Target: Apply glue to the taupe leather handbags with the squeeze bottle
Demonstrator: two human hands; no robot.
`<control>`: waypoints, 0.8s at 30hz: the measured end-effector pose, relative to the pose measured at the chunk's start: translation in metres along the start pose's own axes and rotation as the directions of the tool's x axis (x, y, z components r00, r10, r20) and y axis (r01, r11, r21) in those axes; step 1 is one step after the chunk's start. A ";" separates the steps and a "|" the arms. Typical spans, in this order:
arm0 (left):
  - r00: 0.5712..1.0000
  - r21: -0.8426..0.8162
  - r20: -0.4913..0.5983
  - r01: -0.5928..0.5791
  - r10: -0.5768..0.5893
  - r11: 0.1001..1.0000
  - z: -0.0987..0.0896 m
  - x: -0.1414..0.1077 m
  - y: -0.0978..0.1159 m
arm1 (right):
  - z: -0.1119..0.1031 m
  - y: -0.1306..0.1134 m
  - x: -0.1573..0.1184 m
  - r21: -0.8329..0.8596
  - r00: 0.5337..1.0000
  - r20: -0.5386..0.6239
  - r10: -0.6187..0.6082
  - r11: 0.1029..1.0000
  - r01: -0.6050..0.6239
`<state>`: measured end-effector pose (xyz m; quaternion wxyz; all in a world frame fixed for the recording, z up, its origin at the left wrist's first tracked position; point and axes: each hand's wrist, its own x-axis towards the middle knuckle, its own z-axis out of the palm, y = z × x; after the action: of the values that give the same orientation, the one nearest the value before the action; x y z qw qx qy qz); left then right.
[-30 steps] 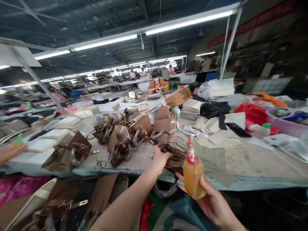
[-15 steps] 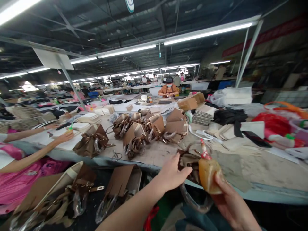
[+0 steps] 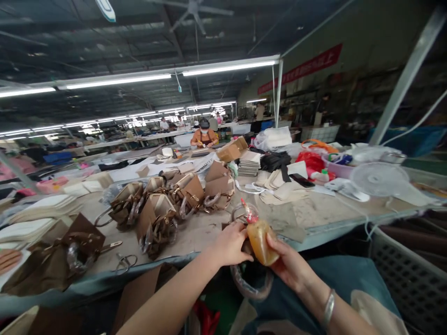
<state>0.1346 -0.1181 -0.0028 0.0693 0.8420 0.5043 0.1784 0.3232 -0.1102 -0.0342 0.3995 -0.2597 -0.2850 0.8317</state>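
Note:
My right hand (image 3: 284,263) is wrapped round a squeeze bottle (image 3: 261,242) of amber liquid, its red-and-white nozzle pointing up and away. Just left of the bottle, my left hand (image 3: 232,244) rests on a brown bag piece at the table's front edge; its fingers curve over the piece, which is mostly hidden behind hand and bottle. A plastic-wrapped round handle (image 3: 252,287) hangs below both hands. Several brown bags (image 3: 157,218) with wrapped handles stand on the table to the left.
Scissors (image 3: 125,263) lie at the front edge on the left. Stacked pale panels (image 3: 35,228), black cloth (image 3: 275,160) and a red plastic bag (image 3: 310,163) cover parts of the table. A grey crate (image 3: 412,279) is at the lower right. A person (image 3: 203,136) works across the table.
The view has swung to the right, bringing the crate and a clear plastic roll into sight. My left hand has closed in on the bag piece beside the bottle.

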 end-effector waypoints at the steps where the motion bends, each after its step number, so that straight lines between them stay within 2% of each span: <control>1: 0.999 -0.023 0.022 -0.040 0.040 0.999 -0.001 0.004 -0.002 | -0.002 -0.001 0.001 0.004 1.000 0.014 0.003 1.000 -0.003; 4: 0.995 -0.086 0.018 -0.098 0.100 0.991 -0.004 0.015 -0.007 | -0.004 -0.006 0.005 0.015 0.999 0.037 -0.002 1.000 0.001; 8: 0.998 -0.102 -0.027 -0.065 0.063 0.993 -0.009 0.024 -0.011 | 0.002 -0.021 0.011 0.038 0.997 0.075 -0.001 0.999 -0.002; 13: 0.999 -0.218 0.032 0.033 -0.026 0.975 -0.009 0.034 -0.020 | 0.008 -0.043 0.018 0.053 0.987 0.147 0.065 0.996 -0.074; 16: 0.992 -0.267 0.101 0.096 -0.071 0.959 -0.003 0.043 -0.028 | 0.008 -0.048 0.023 0.038 0.981 0.190 0.046 0.998 -0.054; 19: 0.986 -0.215 0.165 0.048 -0.012 0.975 0.006 0.051 -0.035 | 0.008 -0.047 0.026 0.019 0.980 0.197 0.029 0.999 -0.033; 24: 0.987 0.022 0.151 -0.064 0.060 0.998 0.012 0.053 -0.046 | 0.010 -0.048 0.021 0.022 0.989 0.133 0.071 0.997 -0.075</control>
<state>0.1236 -0.0484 -0.0159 0.0903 0.8691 0.4737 0.1099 0.3298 -0.0714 0.0012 0.3525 -0.2087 -0.2901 0.8649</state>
